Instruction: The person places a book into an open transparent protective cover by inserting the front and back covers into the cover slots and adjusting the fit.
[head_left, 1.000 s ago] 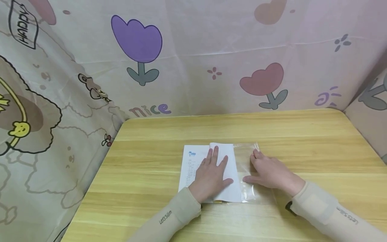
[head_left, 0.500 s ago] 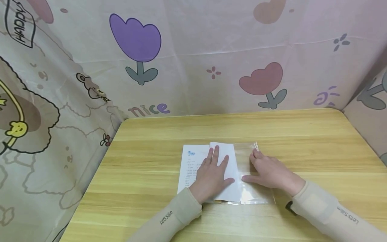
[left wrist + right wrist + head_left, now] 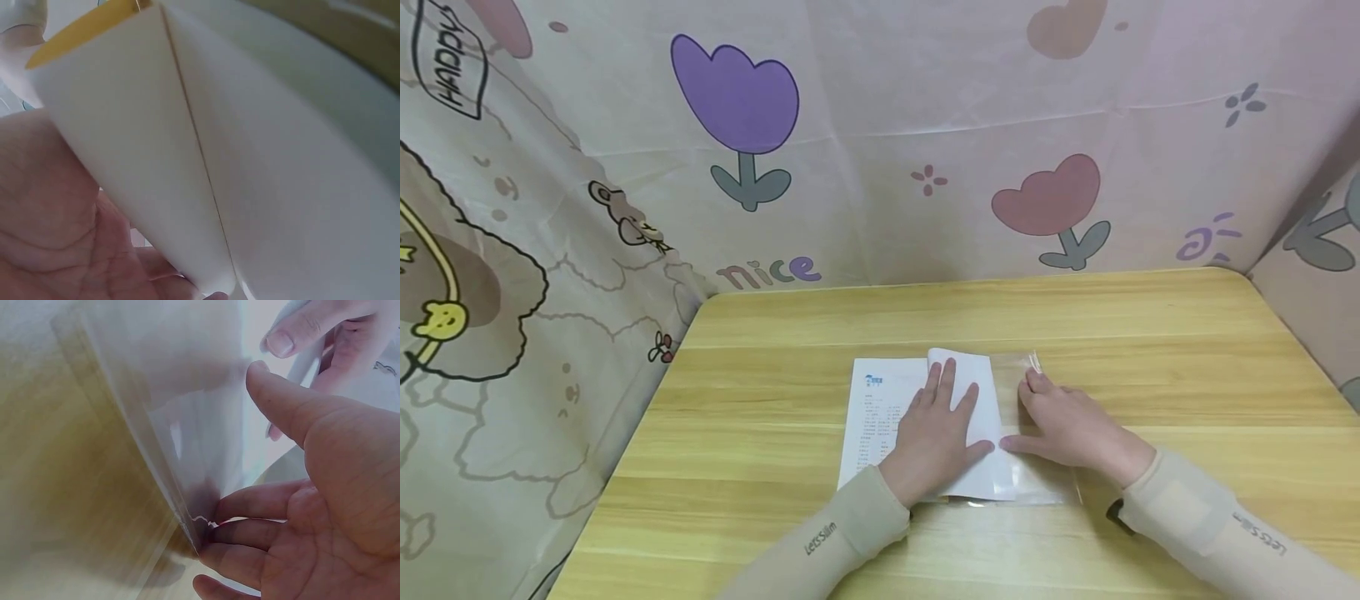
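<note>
A printed white page [image 3: 877, 417] of a booklet lies on the table, and a plain white leaf [image 3: 988, 482] folds over its right part. Spread across that leaf, the left hand [image 3: 931, 437] presses with extended, parted fingers. Clear plastic film [image 3: 1037, 483] reaches out from beneath the leaf to the right. On the film's right part rests the right hand [image 3: 1078, 429], thumb held away from its fingers. Fingertips touch the film's edge [image 3: 178, 515] in the right wrist view. A yellow strip [image 3: 87, 32] shows past the white paper in the left wrist view.
The wood-grain table [image 3: 760, 400] extends around the booklet on all sides. Printed cloth [image 3: 880, 142] hangs behind the table's far edge and along its left side. A dark band [image 3: 1118, 517] shows at the right sleeve's cuff.
The left hand has slid slightly to the right, and the white leaf has shifted right with it, covering more of the film. The right hand stays almost in place.
</note>
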Motion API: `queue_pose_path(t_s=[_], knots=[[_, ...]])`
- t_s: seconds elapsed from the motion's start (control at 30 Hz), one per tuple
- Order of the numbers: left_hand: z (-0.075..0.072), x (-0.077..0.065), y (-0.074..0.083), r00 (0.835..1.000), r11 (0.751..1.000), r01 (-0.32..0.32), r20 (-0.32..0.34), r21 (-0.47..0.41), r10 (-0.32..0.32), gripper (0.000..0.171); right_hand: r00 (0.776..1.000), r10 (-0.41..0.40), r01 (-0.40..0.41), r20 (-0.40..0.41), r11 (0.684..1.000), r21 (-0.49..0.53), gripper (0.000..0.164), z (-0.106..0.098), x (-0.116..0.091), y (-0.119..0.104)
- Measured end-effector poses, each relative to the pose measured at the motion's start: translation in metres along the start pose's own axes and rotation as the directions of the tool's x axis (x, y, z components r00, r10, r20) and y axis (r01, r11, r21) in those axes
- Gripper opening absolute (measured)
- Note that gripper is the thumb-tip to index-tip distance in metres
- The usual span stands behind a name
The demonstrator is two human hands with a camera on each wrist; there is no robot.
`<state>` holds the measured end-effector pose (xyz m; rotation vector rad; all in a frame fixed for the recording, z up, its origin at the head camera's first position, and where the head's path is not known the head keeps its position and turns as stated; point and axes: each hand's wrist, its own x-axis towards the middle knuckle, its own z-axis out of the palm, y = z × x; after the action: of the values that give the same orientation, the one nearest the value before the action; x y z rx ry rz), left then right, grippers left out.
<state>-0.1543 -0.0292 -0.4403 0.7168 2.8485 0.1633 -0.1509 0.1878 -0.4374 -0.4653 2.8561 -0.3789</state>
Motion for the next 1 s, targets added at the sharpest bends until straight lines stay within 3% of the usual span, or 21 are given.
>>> queue_pose_path(t_s=[0.4, 0.6, 0.8, 1.0], knots=[[-0.004, -0.003, 0.0, 0.999, 0.999, -0.038, -0.015, -0.015, 0.038, 0.074, 1.0, -0.012, 0.011, -0.027, 0.999, -0.043, 0.101, 0.003, -0.002, -0.001], [-0.011, -0.01, -0.008, 0.996, 0.991, -0.094, -0.017, -0.099, 0.093, 0.07, 1.0, -0.004, 0.003, -0.025, 0.999, -0.037, 0.1, 0.003, -0.003, 0.002], [-0.02, -0.02, -0.028, 0.988, 0.971, -0.137, 0.04, -0.196, 0.147, 0.073, 1.0, -0.017, 0.016, -0.022, 1.0, -0.027, 0.099, 0.003, -0.002, 0.0], [-0.028, -0.025, -0.052, 0.966, 0.939, -0.202, 0.104, -0.278, 0.239, 0.082, 1.0, -0.008, 0.007, -0.023, 0.999, -0.032, 0.099, 0.002, -0.003, 0.0]])
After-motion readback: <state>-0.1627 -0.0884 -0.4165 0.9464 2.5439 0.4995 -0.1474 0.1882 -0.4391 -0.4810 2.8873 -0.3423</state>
